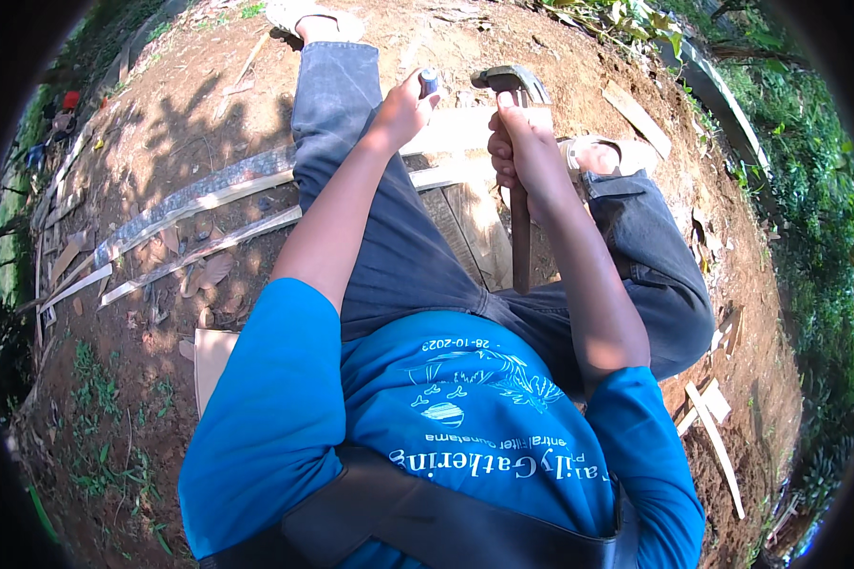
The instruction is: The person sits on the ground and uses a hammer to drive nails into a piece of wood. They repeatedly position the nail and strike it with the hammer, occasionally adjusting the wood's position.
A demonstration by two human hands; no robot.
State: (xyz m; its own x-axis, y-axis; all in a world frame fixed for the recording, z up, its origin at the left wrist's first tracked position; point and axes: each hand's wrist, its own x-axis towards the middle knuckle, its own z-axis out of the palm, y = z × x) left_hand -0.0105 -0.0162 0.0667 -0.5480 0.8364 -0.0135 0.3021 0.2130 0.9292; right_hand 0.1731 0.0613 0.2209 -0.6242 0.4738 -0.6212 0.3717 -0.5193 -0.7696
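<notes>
Soil (185, 128) sun-dappled; wood strips (220, 198); foliage (821, 190) right; right hand (527, 152) holds hammer (521, 237).

Hammer (521, 228): one, in fingers of right hand (527, 142). Dark-blue cylinder (429, 83): one, in fingers of left hand (403, 112). Long wood strips (199, 201): two, extending left of left-hand fingers. Shoes (617, 152): two, outward of fingers.
</notes>
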